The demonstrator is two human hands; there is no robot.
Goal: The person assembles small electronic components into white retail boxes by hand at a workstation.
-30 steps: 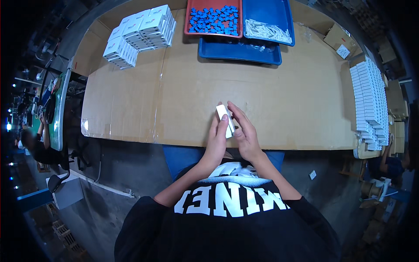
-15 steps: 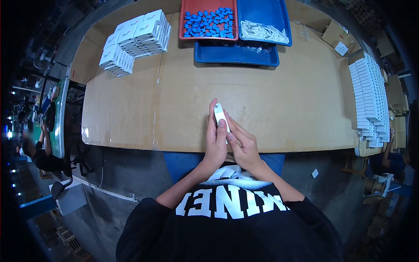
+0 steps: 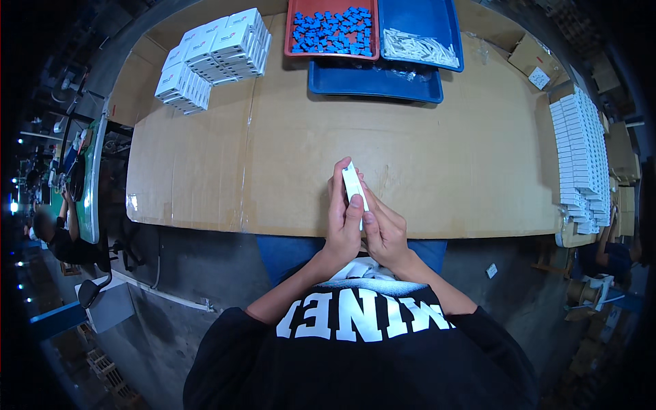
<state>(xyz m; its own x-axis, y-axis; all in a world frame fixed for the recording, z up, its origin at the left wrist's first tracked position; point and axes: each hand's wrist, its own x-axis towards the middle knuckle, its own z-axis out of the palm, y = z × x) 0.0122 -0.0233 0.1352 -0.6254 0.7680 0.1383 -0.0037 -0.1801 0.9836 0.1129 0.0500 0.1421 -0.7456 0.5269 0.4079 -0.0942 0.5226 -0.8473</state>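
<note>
A slim white carton (image 3: 352, 183) stands tilted between my two hands, over the near part of the cardboard-covered table. My left hand (image 3: 341, 225) wraps its left side, with the thumb pressed on its face and a fingertip at its top end. My right hand (image 3: 388, 232) closes round the right side, its thumb near the lower end. The fingers behind the carton are mostly hidden.
Stacked white cartons (image 3: 225, 44) stand at the far left, and a taller stack (image 3: 581, 150) at the right edge. At the back are a red tray (image 3: 331, 56) of blue parts, a blue tray (image 3: 459, 41) of white sticks and another blue tray (image 3: 376, 89). People work at both sides.
The carton has turned in my hands, showing a narrower face, and a left fingertip now lies at its top end. The view has shifted slightly.
</note>
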